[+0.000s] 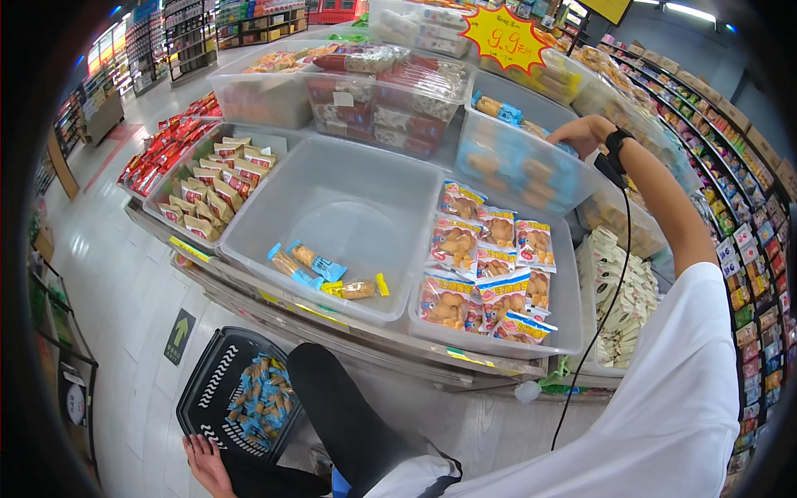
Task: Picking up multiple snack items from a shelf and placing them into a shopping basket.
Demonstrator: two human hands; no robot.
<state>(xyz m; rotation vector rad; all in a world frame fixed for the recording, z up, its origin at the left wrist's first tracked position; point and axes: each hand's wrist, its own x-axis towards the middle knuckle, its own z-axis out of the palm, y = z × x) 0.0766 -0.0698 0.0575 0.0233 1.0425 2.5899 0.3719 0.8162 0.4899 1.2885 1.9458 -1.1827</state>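
Observation:
My right hand [582, 134] reaches over the rim of a clear plastic bin [520, 140] of blue-wrapped snacks. Its fingertips dip among the packets, so any grip is hidden. Low at the left, my left hand [208, 467] lies palm up beside the near rim of a black shopping basket [208, 380], with nothing visible in it. Many small blue-wrapped snack packets [261, 398] fill part of that basket on the floor. In front of me, a large translucent bin [348, 187] contains two blue-wrapped snacks [305, 264] and one yellow-ended snack packet [358, 287].
Bagged round biscuits [492, 261] occupy the tub to the right. Brown paper-like packets [218, 187] and red packets [165, 143] sit leftward. Behind rise bins of red-and-white packages [386, 99] and a yellow price sign [505, 38]. A black cable [613, 299] hangs from my right wrist.

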